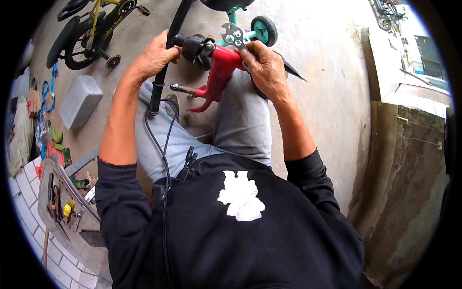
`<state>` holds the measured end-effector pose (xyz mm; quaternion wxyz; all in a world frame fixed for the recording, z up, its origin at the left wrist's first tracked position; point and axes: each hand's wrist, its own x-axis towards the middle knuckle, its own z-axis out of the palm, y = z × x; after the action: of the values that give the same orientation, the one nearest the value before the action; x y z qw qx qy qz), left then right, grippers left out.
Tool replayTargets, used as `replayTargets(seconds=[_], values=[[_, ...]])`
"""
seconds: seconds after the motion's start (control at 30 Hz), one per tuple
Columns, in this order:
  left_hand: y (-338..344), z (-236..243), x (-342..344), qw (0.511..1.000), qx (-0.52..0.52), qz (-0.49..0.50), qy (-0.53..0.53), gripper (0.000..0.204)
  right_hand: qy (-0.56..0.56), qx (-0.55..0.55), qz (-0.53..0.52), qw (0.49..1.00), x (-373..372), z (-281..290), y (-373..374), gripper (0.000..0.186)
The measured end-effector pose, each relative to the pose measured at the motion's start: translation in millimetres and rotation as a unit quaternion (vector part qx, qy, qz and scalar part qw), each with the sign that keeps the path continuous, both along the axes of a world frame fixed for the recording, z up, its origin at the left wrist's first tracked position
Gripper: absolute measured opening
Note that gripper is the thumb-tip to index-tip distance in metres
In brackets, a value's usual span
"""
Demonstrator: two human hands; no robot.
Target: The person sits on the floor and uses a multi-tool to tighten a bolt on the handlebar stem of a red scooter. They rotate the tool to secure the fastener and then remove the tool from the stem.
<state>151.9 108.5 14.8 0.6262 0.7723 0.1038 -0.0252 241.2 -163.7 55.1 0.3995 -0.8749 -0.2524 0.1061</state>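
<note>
One held wrench (233, 35); bicycle lettering (114, 18) apparently yellow.

Yellow lettering (105, 34) is noted along the black frame section of the small yellow-and-black bicycle (93, 30) at the upper left of the head view. The characters are seen small and on a slant, and apparently cannot be read with certainty.

The left hand (156, 54) grips a black handlebar (159, 86); the right hand (265, 66) holds a flat wrench (233, 37).
</note>
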Motion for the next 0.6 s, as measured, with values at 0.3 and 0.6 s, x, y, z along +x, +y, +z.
replayTargets(seconds=[0.3, 0.6], values=[[32.1, -22.6, 36.4, 0.995, 0.102, -0.008, -0.015, 0.027, 0.003, 0.002, -0.026, 1.0, 9.4, -11.5, 16.5, 0.028], [61.1, -17.8, 21.0, 0.994, 0.093, 0.051, 0.021, 0.02, -0.009, 0.012, 0.022, 1.0, 3.1, -3.1, 54.6, 0.028]])
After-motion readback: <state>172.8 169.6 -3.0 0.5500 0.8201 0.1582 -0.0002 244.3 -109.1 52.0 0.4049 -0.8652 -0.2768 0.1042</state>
